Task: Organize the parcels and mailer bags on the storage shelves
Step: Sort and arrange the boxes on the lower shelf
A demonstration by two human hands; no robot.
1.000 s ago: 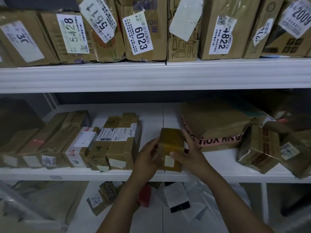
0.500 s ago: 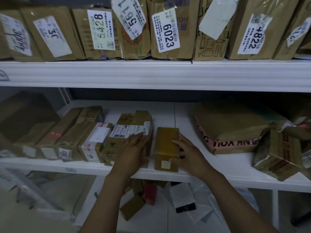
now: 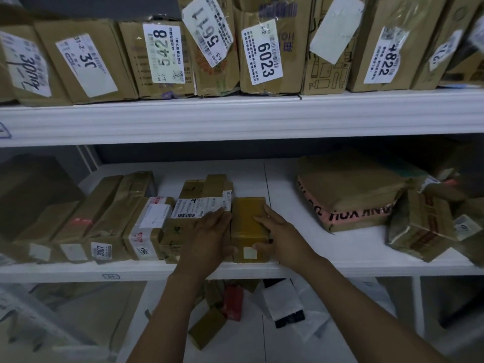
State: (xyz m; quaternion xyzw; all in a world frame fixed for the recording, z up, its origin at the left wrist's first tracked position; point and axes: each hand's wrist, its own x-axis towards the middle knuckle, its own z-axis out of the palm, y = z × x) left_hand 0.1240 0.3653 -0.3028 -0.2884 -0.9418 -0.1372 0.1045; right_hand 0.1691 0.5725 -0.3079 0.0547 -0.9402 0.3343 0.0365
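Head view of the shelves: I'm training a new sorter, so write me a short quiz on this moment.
1. True or false: the right hand grips the small brown parcel on the middle shelf.
2. Which hand lies on the white-labelled parcel beside it? A left, B right.
3. Fill in: parcel 6023 stands on the ___ shelf.
Key: 1 true; 2 A, the left hand; 3 upper.

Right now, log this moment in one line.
small brown box on middle shelf | left hand flat on labelled parcel | right hand grips box
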